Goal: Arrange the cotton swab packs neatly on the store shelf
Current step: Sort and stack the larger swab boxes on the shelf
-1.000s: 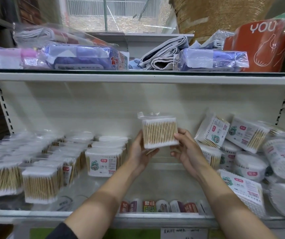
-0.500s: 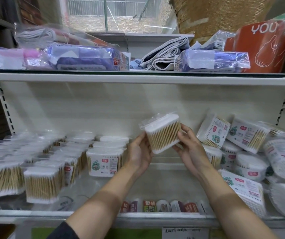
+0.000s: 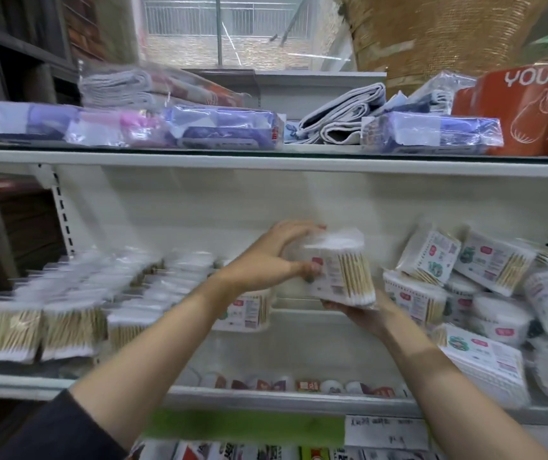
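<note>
Both hands hold 1 clear-wrapped cotton swab pack (image 3: 340, 270) in the air above the middle shelf (image 3: 299, 330). The left hand (image 3: 266, 257) grips its top and labelled face, thumb on the label; the right hand (image 3: 362, 315) cradles it from beneath. Wooden sticks show through the wrap. Upright packs (image 3: 67, 323) stand in rows at left, and a jumbled heap of packs (image 3: 484, 293) lies at right.

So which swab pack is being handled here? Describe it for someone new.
On the middle shelf, look at the gap between the tidy left rows and the jumbled right pile. The held pack is the only one off the shelf, between both hands.
</note>
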The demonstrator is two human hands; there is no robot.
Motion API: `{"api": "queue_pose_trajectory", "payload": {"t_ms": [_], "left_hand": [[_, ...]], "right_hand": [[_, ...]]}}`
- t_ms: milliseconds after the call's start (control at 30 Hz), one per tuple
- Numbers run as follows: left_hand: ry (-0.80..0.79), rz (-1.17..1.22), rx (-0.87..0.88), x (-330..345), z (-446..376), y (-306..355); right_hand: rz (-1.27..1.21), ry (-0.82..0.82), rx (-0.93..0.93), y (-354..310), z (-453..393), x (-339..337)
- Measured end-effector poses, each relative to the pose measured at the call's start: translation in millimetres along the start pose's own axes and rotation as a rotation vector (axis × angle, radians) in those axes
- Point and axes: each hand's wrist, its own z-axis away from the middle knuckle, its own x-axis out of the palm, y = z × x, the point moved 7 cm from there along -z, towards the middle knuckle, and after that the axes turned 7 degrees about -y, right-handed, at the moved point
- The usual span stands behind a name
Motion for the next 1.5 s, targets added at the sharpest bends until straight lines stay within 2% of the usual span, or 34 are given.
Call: {"api": "queue_pose_trajectory", "payload": {"t_ms": [100,200,300,467,700,900,1067,1133,1233,1500], "left_hand": [[-0.097,-0.018,-0.061,-19,14,-4],[-0.069,-0.034,-0.057,-36,27,-10],[-0.047,0.051,-0.064,-47,40,-14],[-0.056,0.062,-0.082,-57,56,-26],[-0.001,0.037,-0.061,-66,71,-45],[-0.049,0.037,-0.032,-66,83,-54],[-0.095,-0.147,-0.034,-65,90,-65],[-0.062,-0.180,-0.067,-68,90,-74],[0.009,-0.086,-0.133,-73,90,-85],[0.099,-0.056,-0.194,-79,86,-89]], "right_hand": [[0.209,-0.113,0.028,0,1,35],[0.298,-0.120,0.045,2,-1,51],[0.356,-0.133,0.040,2,-2,63],[0.271,-0.135,0.080,8,-1,76],[0.163,-0.257,0.078,14,14,107],[0.245,-0.253,0.049,18,20,117],[0.394,-0.193,0.075,32,31,125],[0.437,-0.142,0.075,34,33,125],[0.515,-0.070,0.098,36,32,117],[0.597,-0.041,0.126,41,27,114]]}}
